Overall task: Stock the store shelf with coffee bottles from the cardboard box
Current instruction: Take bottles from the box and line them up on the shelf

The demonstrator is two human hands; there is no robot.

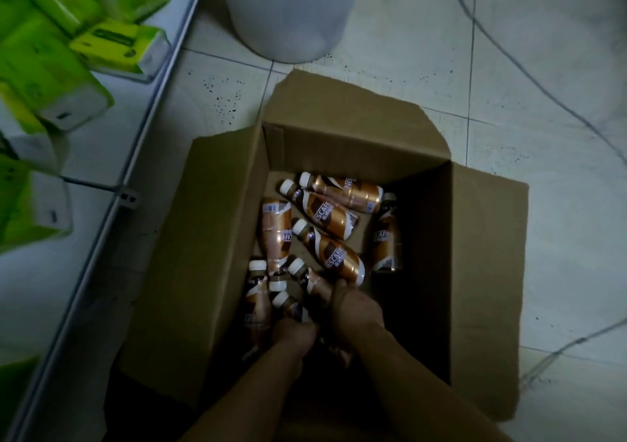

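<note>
An open cardboard box [217, 238] stands on the tiled floor with several brown and gold coffee bottles [334, 219] lying loose inside, white caps mostly toward the left. Both my hands are down in the near part of the box. My left hand [293, 334] is closed around a coffee bottle [288, 304] whose white cap sticks out above the fingers. My right hand [354, 309] grips another coffee bottle [314, 280] lying on its side, cap to the upper left.
A white store shelf [84, 177] runs along the left, holding green tissue packs [44, 78], with a metal front rail. A white round bin [288, 10] stands beyond the box. The box flaps [488, 272] spread outward over the pale floor tiles.
</note>
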